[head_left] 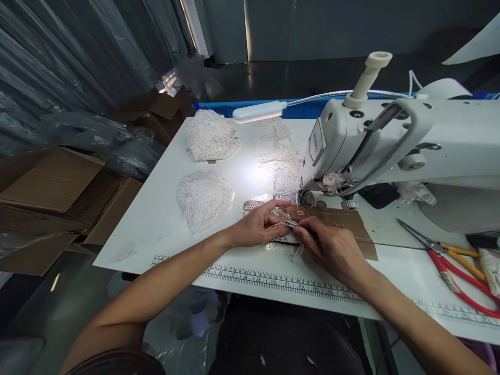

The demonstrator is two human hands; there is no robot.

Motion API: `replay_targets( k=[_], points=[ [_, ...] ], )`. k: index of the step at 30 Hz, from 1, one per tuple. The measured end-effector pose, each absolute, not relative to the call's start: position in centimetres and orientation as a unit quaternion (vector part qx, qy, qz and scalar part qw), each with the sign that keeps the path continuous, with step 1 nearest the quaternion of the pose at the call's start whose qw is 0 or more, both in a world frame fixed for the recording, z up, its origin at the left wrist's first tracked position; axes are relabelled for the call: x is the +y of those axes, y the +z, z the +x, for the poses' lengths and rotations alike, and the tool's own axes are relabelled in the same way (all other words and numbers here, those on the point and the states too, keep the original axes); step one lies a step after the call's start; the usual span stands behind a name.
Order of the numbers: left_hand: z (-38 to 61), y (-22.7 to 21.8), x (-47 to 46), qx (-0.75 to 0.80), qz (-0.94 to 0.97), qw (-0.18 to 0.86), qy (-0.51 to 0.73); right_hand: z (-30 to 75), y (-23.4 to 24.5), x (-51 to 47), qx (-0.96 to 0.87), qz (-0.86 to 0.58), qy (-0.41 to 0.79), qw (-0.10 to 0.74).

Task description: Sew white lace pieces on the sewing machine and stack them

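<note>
My left hand (255, 224) pinches a narrow piece of white lace (279, 214) between thumb and fingers, in front of the sewing machine's presser foot (301, 197). Close against it, my right hand (332, 245) is closed around a small, thin dark tool (289, 224). Its tip meets the lace; most of the tool is hidden inside the fingers, so its kind is unclear. Beneath both hands lies a brown cardboard piece (351, 223) beside the needle plate. The white sewing machine (332, 140) stands just beyond my right hand.
Piles of white lace (205, 200) lie on the white table (156, 229). A lamp (258, 112) lights the work. Large scissors (453, 260) and other tools rest at the right. A printed ruler (258, 276) follows the front edge. Open cardboard boxes (58, 177) stand left.
</note>
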State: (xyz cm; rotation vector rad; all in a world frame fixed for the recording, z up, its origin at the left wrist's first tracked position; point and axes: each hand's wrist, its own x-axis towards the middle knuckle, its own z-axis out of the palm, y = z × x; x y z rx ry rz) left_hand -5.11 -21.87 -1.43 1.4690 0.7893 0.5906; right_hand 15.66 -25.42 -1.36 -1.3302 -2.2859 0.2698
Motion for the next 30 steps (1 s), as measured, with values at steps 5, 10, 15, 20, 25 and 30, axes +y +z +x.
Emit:
replay_targets(
  k=[5, 10, 15, 20, 25, 30],
  points=[
    [-5.1, -1.5, -22.0, 0.349, 0.645, 0.630, 0.254, 15.4, -1.5, -25.2, -0.823, -0.499, 0.136, 0.234],
    [-5.1, -1.4, -21.9, 0.347, 0.636, 0.638, 0.261, 15.3, -1.5, -24.9, -0.829, -0.488, 0.132, 0.239],
    [-5.1, -1.3, -22.1, 0.355, 0.658, 0.616, 0.250, 14.9, -1.3, -24.5, -0.851, -0.474, 0.069, 0.215],
    [-5.2, -0.7, -22.9, 0.252, 0.810, 0.479, 0.224, 17.2, -1.1, -25.1, -0.821, -0.471, 0.132, 0.296],
    [-6.0, 0.2, -21.5, 0.255, 0.882, 0.285, 0.275, 23.0, -1.9, -24.7, -0.796, -0.562, -0.008, 0.225],
    [-6.2, -0.7, -19.8, 0.352, 0.887, 0.178, 0.240, 24.4, -2.7, -23.6, -0.799, -0.537, -0.088, 0.254]
  ],
)
